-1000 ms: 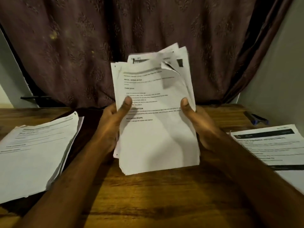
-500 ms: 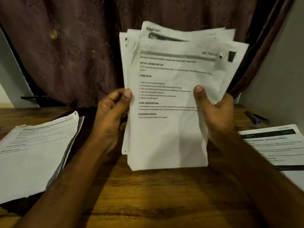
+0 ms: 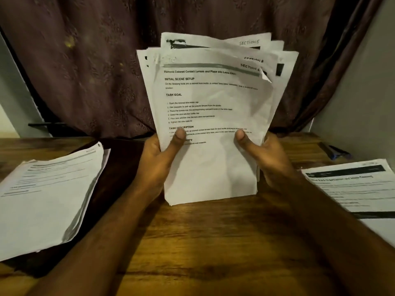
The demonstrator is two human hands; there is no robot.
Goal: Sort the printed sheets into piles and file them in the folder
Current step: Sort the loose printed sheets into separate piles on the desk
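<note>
I hold a stack of printed sheets [image 3: 213, 116] upright in the middle, its bottom edge standing on the wooden table [image 3: 209, 242]. My left hand [image 3: 158, 161] grips the stack's left edge, thumb on the front page. My right hand [image 3: 265, 159] grips the right edge the same way. The tops of the sheets fan out, with handwritten section labels at the upper right corners. A pile of sheets [image 3: 44, 195] lies at the left on a dark folder [image 3: 119, 167]. Another printed pile [image 3: 361, 189] lies at the right.
A dark patterned curtain [image 3: 96, 60] hangs close behind the table. A dark pen-like object [image 3: 333, 151] lies at the back right near the wall.
The stack has been lowered from in the air until its bottom edge stands on the table, and its sheets are squared closer together. Both thumbs sit lower on the front page.
</note>
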